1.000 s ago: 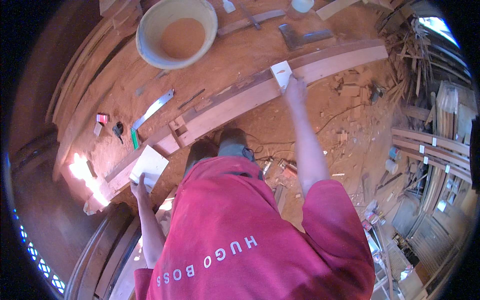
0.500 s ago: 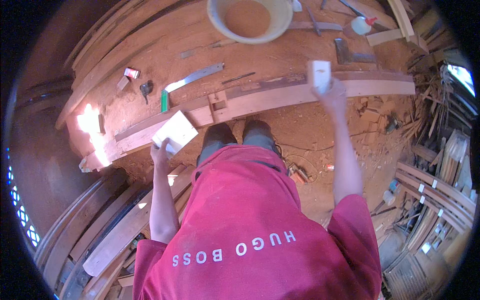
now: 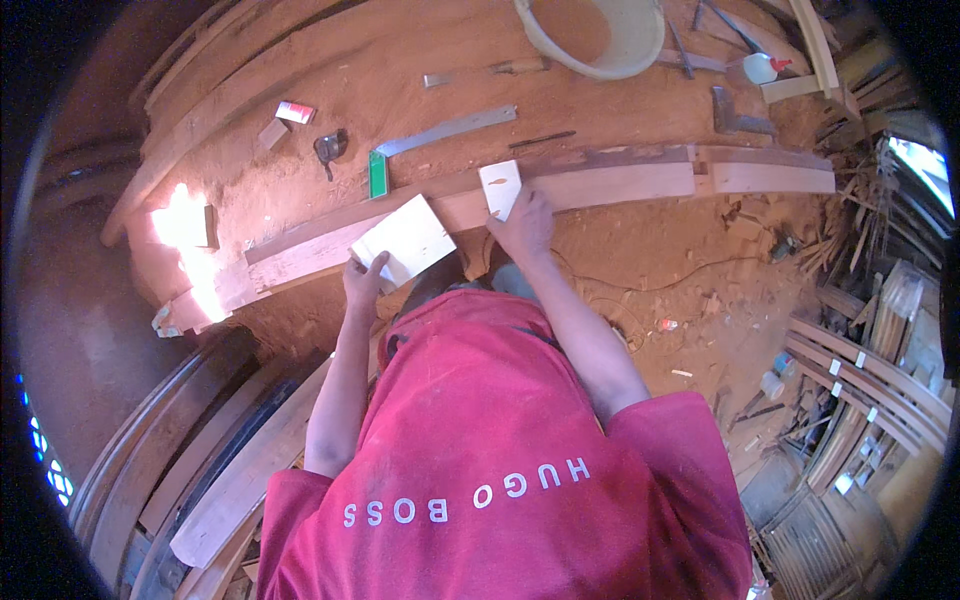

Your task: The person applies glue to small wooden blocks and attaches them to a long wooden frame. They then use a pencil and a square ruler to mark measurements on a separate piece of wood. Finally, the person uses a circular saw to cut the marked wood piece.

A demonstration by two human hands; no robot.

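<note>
My left hand [image 3: 366, 278] grips the lower left corner of a pale, flat rectangular wood board [image 3: 408, 242], thumb on top. In my right hand [image 3: 526, 228] is a smaller pale wood block [image 3: 499, 187] with a brown mark on its face, held by its lower edge. The two pieces are apart, side by side above a long wooden beam [image 3: 620, 185] that lies across in front of me. Just beyond the board, a try square with a green handle [image 3: 378, 175] rests with its metal blade pointing right.
A pale basin [image 3: 640, 45] stands at the far side, near a bottle with a red cap [image 3: 760, 68]. A chisel [image 3: 490, 72], a dark thin rod [image 3: 543, 138], a red-and-white box [image 3: 295, 112] and a wood offcut [image 3: 272, 134] lie on dusty ground. Planks [image 3: 225, 490] are stacked at left.
My right hand has brought the small block leftward, from the beam's right part to close beside the board. The view has shifted; my left hand still holds the board.
</note>
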